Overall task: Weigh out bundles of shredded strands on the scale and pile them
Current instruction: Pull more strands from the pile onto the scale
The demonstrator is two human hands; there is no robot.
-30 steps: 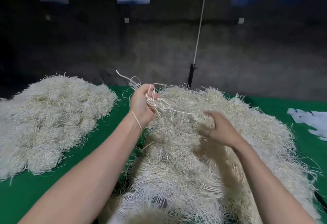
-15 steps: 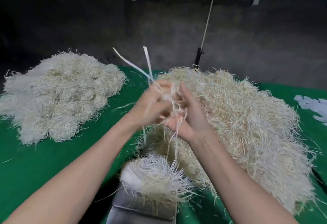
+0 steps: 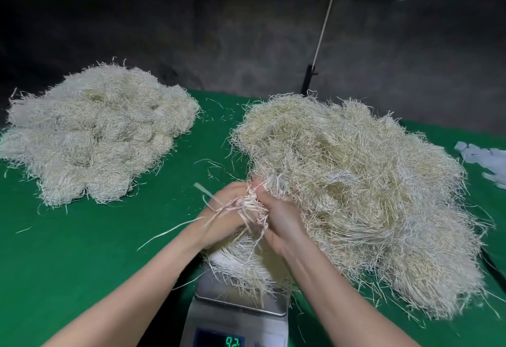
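Scale display cut by bottom edge, digits partly readable. Pan mostly hidden under bundle. Left hand and right hand fingertips buried in loose strands. White scraps cut off at right edge, blurry.

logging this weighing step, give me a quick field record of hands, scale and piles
left hand: grips tuft
right hand: pinches the same tuft
scale: near edge, centre, bundle on its pan
display: green digits, cut off by the frame
left pile: far left on table
right pile: larger, beside the scale
white scraps: right edge
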